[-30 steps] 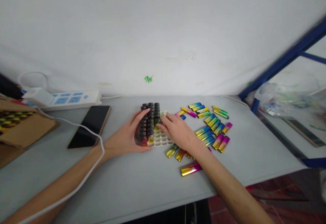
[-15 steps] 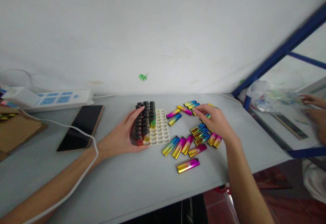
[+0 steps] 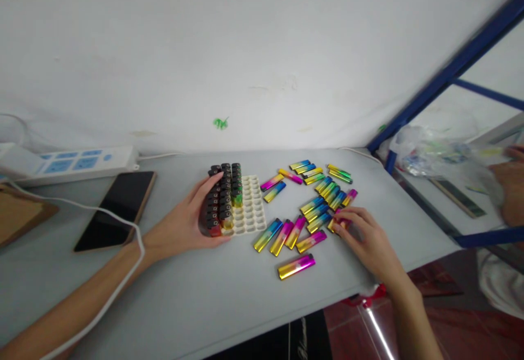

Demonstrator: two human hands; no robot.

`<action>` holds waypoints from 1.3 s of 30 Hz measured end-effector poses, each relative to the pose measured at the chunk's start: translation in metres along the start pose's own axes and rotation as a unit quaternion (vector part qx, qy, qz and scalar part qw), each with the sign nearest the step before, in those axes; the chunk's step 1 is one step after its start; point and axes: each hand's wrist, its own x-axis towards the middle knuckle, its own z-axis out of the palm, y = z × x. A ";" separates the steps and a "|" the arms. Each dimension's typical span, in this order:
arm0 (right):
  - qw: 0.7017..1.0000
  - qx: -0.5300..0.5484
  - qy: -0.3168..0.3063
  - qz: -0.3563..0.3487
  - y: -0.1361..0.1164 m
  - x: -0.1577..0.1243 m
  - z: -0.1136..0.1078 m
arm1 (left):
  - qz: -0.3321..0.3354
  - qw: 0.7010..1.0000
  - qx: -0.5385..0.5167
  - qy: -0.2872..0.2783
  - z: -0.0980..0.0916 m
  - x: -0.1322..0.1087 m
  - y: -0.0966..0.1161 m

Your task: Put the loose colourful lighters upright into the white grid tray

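Note:
A white tray (image 3: pixel 251 207) with round-edged holes stands on the table, its left part filled with upright lighters (image 3: pixel 221 196) with black tops and clear coloured bodies. My left hand (image 3: pixel 186 221) is wrapped around the tray's left side, thumb in front and fingers behind. To the right lie several shiny lighter sleeves (image 3: pixel 296 267) in yellow-pink, yellow-blue and yellow-green. My right hand (image 3: pixel 364 234) has its fingertips closed on a yellow-pink lighter sleeve (image 3: pixel 332 226) at the right of the cluster. The fingers partly hide that sleeve.
A phone (image 3: pixel 117 210) and a white power strip (image 3: pixel 82 162) lie at the left, near a cardboard piece (image 3: pixel 24 213). A white cable (image 3: pixel 137 240) crosses over my left forearm. At the right, beyond a blue metal frame (image 3: pixel 434 87), another person's hand (image 3: pixel 510 185) is by plastic bags (image 3: pixel 413 147).
My right hand has moved from the back of the sleeve cluster toward me, onto a yellow-pink sleeve, uncovering the rear ones. My left hand keeps its hold on the tray. The view has shifted slightly.

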 end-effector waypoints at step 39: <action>0.952 0.288 0.037 0.095 -0.015 0.119 0.030 | 0.002 1.000 0.004 0.002 0.004 -0.002 -0.003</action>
